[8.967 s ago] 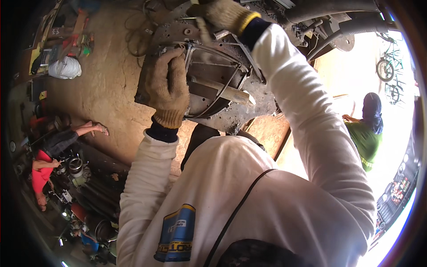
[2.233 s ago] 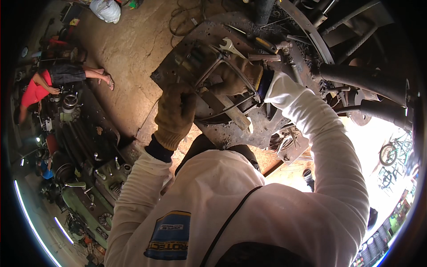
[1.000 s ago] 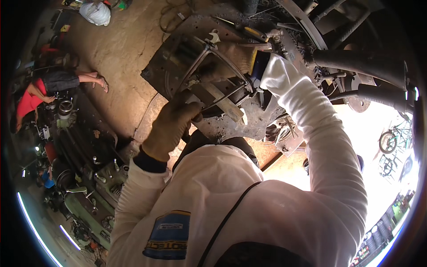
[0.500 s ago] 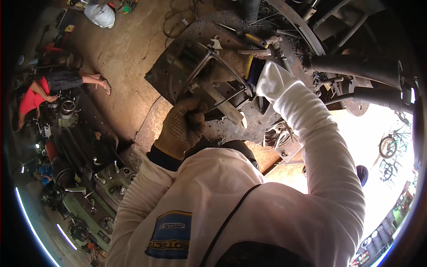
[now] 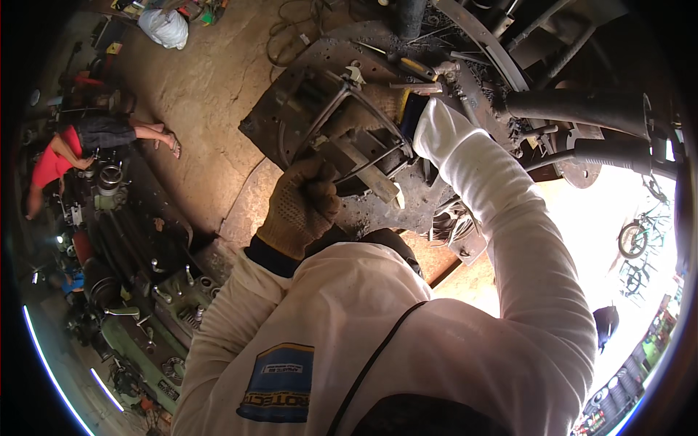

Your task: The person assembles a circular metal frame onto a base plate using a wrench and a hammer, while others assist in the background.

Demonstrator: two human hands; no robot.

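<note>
A dark metal frame [image 5: 398,125] of thin bars stands tilted over the worktable, between my two hands. My left hand [image 5: 302,198], in a brown dotted work glove, is closed on the frame's near left side. My right hand [image 5: 371,109], also gloved, reaches in from the right behind the frame's bars. Its fingers are partly hidden, so their grip does not show clearly. Beneath the frame lies a flat, pale-edged bar [image 5: 371,174], its near end pointing toward me.
The dark steel worktable [image 5: 425,196] carries a yellow-handled tool [image 5: 418,69] and black debris. Thick dark pipes [image 5: 582,109] stand at the right. A coiled cable [image 5: 451,225] is by the near edge. A person in red [image 5: 62,156] works beside green machinery [image 5: 145,349] at left.
My right sleeve and hand have shifted slightly left, and the frame has tilted a little. My left hand stays on the frame, moved only slightly.
</note>
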